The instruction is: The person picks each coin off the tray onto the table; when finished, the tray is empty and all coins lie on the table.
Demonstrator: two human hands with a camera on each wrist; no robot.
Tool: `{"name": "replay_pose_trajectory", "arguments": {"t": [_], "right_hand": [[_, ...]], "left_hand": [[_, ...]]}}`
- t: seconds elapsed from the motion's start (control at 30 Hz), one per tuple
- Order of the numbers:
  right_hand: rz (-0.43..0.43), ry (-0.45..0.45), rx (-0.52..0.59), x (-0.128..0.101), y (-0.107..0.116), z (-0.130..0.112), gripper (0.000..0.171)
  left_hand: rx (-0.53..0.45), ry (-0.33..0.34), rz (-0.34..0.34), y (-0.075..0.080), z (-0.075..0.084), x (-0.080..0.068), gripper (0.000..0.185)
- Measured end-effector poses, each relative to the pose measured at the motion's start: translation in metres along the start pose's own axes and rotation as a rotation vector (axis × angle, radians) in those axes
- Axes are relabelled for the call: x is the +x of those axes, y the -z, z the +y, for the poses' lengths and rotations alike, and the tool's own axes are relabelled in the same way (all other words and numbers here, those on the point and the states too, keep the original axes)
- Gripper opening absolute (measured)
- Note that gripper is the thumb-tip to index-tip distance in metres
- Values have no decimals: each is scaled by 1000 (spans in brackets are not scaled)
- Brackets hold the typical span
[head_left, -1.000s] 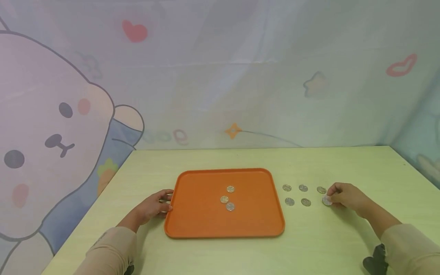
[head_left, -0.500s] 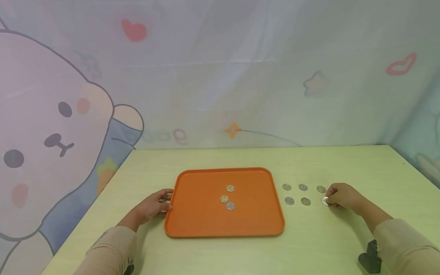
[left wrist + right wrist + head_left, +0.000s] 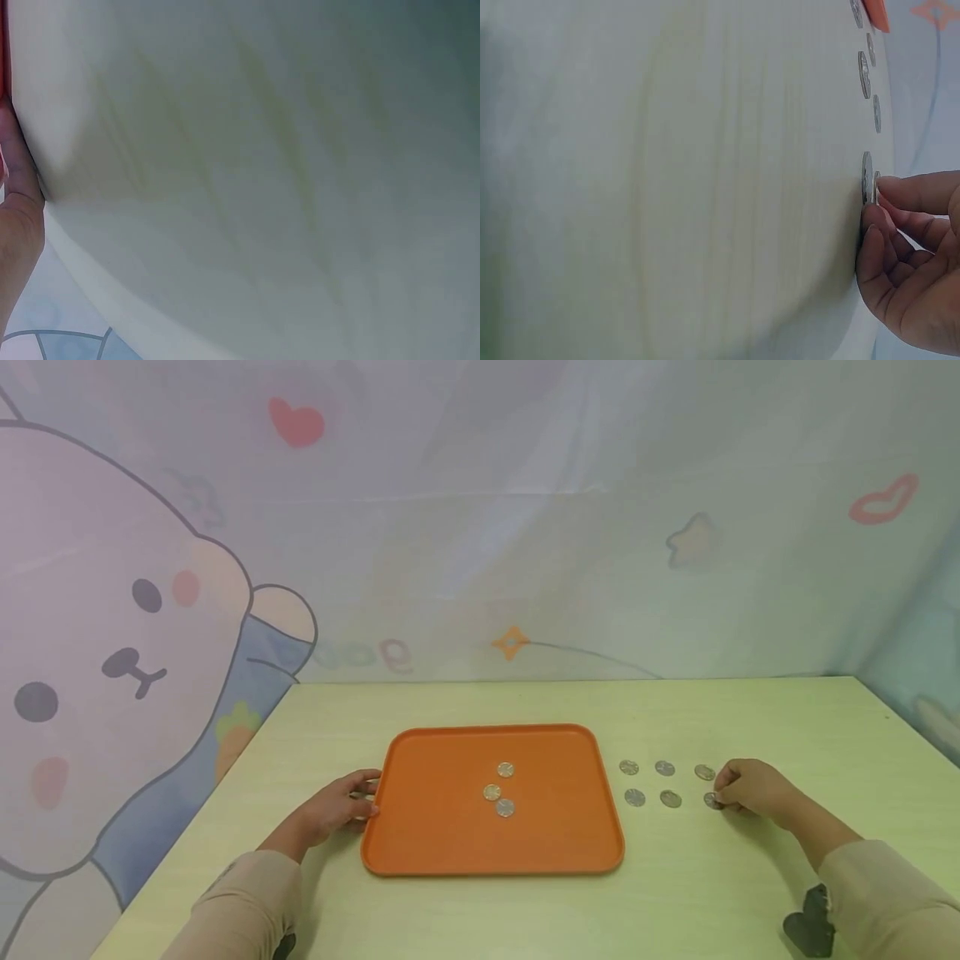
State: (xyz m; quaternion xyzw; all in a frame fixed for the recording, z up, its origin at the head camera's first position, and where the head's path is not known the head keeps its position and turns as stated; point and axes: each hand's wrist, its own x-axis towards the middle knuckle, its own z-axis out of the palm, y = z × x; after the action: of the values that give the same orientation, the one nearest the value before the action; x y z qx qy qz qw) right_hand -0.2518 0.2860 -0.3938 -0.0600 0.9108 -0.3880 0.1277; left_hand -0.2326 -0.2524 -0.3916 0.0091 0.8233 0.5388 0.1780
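Observation:
An orange tray (image 3: pixel 420 852) lies on the pale table with three coins (image 3: pixel 492 792) near its middle. My left hand (image 3: pixel 362 797) holds the tray's left rim; in the left wrist view only part of that hand (image 3: pixel 15 195) shows, beside a sliver of the tray. Right of the tray, several coins lie in two rows (image 3: pixel 664 767). My right hand (image 3: pixel 718 797) has curled fingers and pinches the rightmost front coin (image 3: pixel 709 800), which lies flat on the table. In the right wrist view, the thumb and forefinger of the right hand (image 3: pixel 874 206) meet at that coin (image 3: pixel 866 176).
The table (image 3: pixel 675 893) ends at a cartoon backdrop (image 3: pixel 135 635) behind and to the left. A dark wrist-camera mount (image 3: pixel 810 928) sits by my right sleeve. The table's right edge runs close to the right forearm.
The coin at my right fingertips was tilted and glinting; now it lies flat in line with the front row. My left hand has stayed on the tray's rim.

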Motion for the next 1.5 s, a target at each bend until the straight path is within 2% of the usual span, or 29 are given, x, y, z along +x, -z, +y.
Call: {"name": "replay_pose_trajectory", "arguments": {"t": [0.17,0.57,1.27,1.5], "right_hand": [[9,-1,-4,-3,3,0,17],[-16,94,79,-2,2,-26,31],[-61,200,188,15,-26,-82,27],[-76,238,224,26,-38,-94,24]], "left_hand": [[0,-1,4,-1,1,2,55],[-3,-14,2,0,0,0,54],[-21,-29,0,-2,-4,2,53],[-17,-27,-4,-1,-2,1,55]]}}
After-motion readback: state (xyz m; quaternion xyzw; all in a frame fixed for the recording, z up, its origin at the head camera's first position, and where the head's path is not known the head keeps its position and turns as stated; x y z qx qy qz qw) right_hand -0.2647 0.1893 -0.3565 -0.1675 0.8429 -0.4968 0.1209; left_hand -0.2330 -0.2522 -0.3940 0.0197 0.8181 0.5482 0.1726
